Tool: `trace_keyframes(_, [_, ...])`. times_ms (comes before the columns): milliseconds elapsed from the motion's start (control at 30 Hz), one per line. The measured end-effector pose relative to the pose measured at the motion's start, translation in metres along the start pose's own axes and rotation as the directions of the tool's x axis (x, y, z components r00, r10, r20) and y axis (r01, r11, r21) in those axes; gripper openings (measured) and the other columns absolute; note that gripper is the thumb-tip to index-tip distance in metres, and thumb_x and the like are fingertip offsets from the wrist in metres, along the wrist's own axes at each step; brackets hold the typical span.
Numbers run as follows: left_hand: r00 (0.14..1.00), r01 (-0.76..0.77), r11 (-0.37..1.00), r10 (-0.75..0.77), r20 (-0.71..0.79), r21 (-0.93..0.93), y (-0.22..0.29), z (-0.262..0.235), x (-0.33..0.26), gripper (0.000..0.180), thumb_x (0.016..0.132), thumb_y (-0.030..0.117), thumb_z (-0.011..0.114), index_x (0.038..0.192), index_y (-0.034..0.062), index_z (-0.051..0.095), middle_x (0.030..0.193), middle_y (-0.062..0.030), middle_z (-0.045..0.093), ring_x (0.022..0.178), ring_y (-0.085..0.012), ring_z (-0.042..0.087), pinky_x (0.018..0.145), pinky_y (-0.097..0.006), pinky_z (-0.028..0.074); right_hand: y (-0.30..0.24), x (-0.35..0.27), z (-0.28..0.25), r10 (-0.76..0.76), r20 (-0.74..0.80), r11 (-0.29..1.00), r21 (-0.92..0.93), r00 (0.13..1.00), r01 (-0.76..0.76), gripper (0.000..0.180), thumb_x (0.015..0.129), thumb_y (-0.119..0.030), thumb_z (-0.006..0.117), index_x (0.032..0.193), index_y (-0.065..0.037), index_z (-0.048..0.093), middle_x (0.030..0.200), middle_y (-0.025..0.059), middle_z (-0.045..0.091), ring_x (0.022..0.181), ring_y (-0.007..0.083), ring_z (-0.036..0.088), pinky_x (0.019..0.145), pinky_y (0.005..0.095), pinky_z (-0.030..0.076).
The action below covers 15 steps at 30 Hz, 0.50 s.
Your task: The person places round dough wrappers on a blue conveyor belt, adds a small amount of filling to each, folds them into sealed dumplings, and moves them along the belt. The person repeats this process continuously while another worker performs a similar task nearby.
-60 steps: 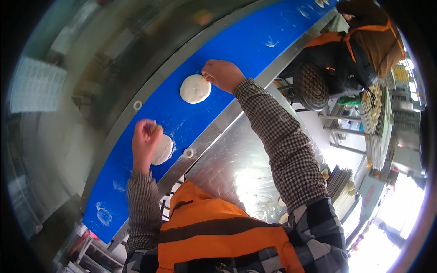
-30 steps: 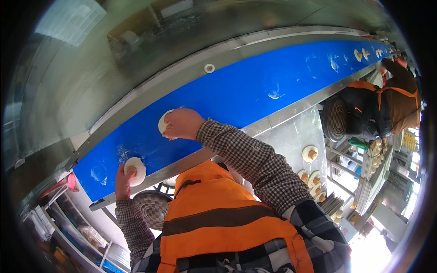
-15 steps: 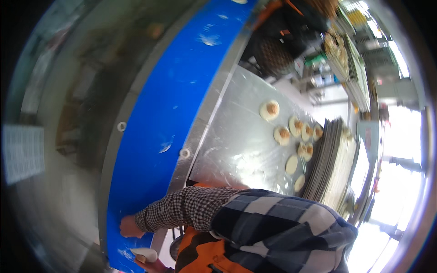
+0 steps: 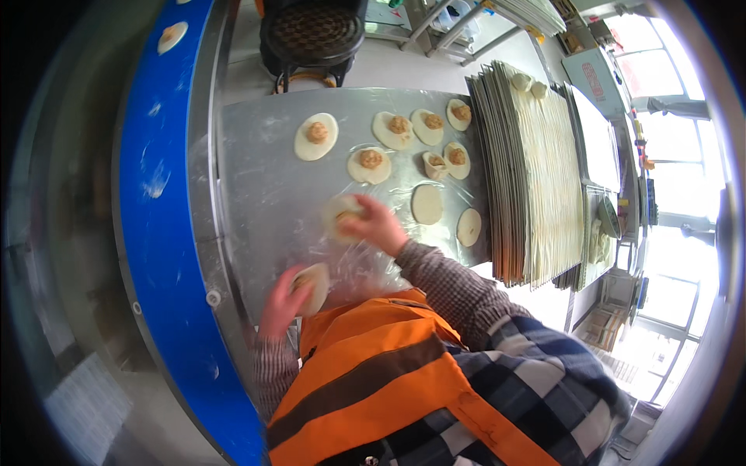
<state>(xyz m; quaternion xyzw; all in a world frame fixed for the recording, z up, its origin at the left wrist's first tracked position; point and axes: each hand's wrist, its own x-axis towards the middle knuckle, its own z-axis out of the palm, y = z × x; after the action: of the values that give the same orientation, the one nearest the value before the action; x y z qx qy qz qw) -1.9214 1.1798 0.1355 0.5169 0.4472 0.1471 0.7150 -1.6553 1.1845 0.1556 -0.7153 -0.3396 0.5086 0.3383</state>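
Note:
My left hand (image 4: 281, 304) is closed on a pale dough round (image 4: 315, 286), held up near my orange apron at the near left side of the metal table (image 4: 260, 182). Over the middle of that table, my right hand (image 4: 378, 225) grips another dough round (image 4: 340, 216) by its side; motion blurs it, and whether it touches the table I cannot tell. Beyond lie several flat dough rounds topped with brownish filling, one of them (image 4: 316, 133) at the far left. To the right of my right hand are two plain dough rounds, the nearer one (image 4: 468, 227) by the trays.
A blue conveyor belt (image 4: 159, 233) runs along the left, carrying a filled dough round (image 4: 172, 37) at its far end. Stacked trays (image 4: 536, 179) stand against the table's right side. A dark round-seated stool (image 4: 312, 33) is beyond the far edge.
My view has swung round toward the metal table. My right hand has left the belt and now has a dough round over the table. My left hand has come over too, still holding dough.

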Motion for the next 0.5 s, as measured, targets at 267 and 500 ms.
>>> trace_keyframes(267, [0.801,-0.512,0.601,0.076,0.594,0.614,0.052,0.115,0.201,0.035,0.077,0.018,0.066,0.110,0.0049,0.061,0.106,-0.0147,0.058,0.097,-0.0289,0.056,0.085,-0.036,0.047,0.079,0.056,-0.109,0.008,-0.436,0.967,0.232,0.900,0.104,0.047,0.087,-0.020,0.062,0.127,0.000,0.047,0.112,0.0125,0.060,0.101,0.0229,0.059,0.084,0.0325,0.049])
trace_keyframes(500, [0.764,-0.641,0.477,0.474,0.437,0.602,0.076,0.136,0.182,0.029,0.074,0.016,0.067,0.102,0.0088,0.066,0.108,-0.0094,0.058,0.094,-0.0288,0.057,0.084,-0.038,0.048,0.049,0.040,-0.122,-0.327,-0.406,0.795,-0.606,0.853,0.017,0.045,0.087,-0.023,0.059,0.127,-0.005,0.050,0.113,0.0165,0.061,0.096,0.0272,0.062,0.073,0.0352,0.052])
